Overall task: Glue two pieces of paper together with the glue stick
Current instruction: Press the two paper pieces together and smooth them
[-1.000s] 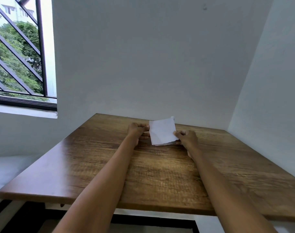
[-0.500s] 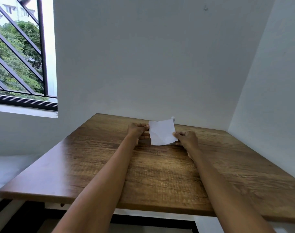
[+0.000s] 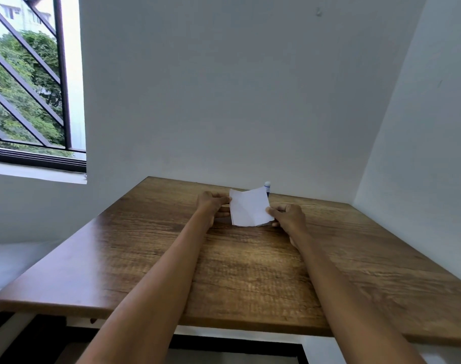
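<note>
A white paper [image 3: 249, 207] is held up, tilted toward me, over the far middle of the wooden table [image 3: 250, 271]. My left hand [image 3: 213, 206] pinches its upper left edge. My right hand [image 3: 287, 215] pinches its lower right edge. I cannot tell whether it is one sheet or two pressed together. Behind the paper's top right corner stands the glue stick [image 3: 267, 185], of which only a white cap and a bit of dark body show.
White walls close the table at the back and at the right. A barred window [image 3: 27, 88] is in the wall at the left. The table's front edge runs below my forearms.
The paper has tipped slightly, so the glue stick's cap now shows above its top right corner. Both hands keep their hold and have barely moved.
</note>
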The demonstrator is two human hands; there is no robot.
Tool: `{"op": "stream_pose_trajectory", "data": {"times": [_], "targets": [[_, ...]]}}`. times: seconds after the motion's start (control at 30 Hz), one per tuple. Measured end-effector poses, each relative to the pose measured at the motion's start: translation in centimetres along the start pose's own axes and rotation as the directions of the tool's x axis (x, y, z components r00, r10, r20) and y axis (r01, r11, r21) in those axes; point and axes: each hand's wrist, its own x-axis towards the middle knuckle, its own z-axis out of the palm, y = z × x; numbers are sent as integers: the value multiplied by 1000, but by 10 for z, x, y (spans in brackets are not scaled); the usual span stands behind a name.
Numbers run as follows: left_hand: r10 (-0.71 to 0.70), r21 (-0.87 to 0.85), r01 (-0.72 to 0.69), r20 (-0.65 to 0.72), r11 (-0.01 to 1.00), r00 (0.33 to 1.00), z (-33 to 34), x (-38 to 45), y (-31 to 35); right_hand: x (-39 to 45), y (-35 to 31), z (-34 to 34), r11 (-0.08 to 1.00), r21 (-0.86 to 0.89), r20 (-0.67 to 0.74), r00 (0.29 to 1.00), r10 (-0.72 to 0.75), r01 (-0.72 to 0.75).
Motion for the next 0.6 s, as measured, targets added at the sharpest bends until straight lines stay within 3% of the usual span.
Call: {"op": "stream_pose_trajectory", "data": {"times": [0.6], "targets": [[76, 35, -76, -6, 996, 997, 3, -3, -3, -6, -5, -4, 995, 93, 28, 999, 32, -34]]}}
